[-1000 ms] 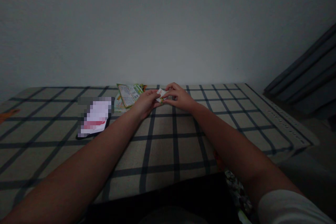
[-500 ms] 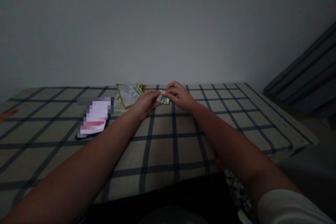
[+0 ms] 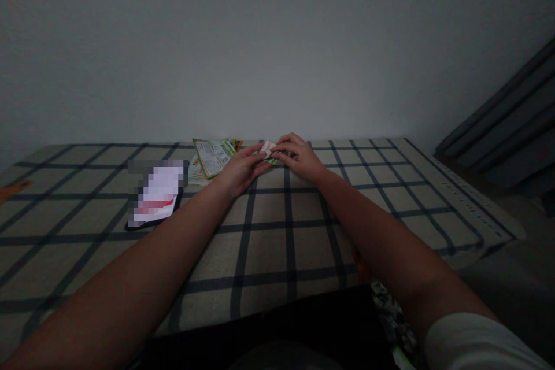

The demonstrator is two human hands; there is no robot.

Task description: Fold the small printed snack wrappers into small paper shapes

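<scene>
Between my two hands, near the back of the table, is a small white and green packet [image 3: 267, 148] with reddish print; it looks folded, and what it contains does not show. My left hand [image 3: 245, 169] pinches its left side with thumb and fingers. From the right, the thumb and fingertips of my right hand [image 3: 297, 153] grip the other side. Just left of my left hand lie several flat printed packets [image 3: 212, 157] in green and white, overlapping one another.
A phone [image 3: 158, 193] with a lit, blurred screen lies left of my left forearm. A checked cloth [image 3: 264, 248] covers the table, which meets a plain wall [image 3: 277, 46]. Dark curtain-like folds [image 3: 511, 110] hang at the right. Something orange [image 3: 15, 189] shows at the left edge.
The small packet has been turned or folded over between my fingers, so more of its white, red-printed face shows and less green. Both hands stay in nearly the same place.
</scene>
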